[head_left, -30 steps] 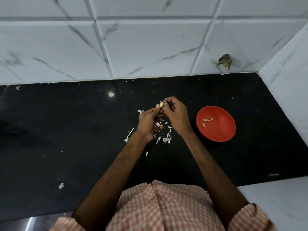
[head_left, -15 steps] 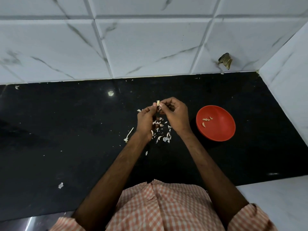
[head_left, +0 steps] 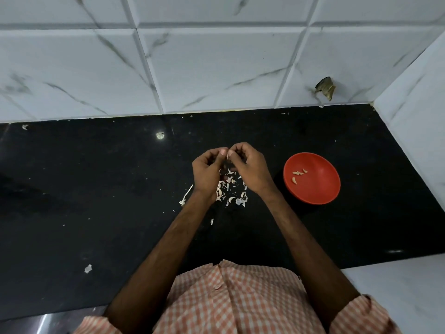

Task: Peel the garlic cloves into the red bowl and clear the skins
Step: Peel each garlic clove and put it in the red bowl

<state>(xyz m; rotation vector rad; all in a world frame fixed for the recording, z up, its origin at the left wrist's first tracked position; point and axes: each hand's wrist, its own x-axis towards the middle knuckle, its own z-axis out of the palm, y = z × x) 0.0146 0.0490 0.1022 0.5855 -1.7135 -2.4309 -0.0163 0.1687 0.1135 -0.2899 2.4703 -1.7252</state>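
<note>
- your left hand (head_left: 207, 169) and right hand (head_left: 250, 167) pinch the garlic clove (head_left: 227, 155), closer together than before.
- red bowl (head_left: 320, 189) count unchanged; you're mid-peel.

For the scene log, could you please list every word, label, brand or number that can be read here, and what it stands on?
None: no text can be read anywhere.
The red bowl, tiles, counter and shirt bear no words, labels or numbers, nor does the clove pinched between the left hand and right hand.
</note>
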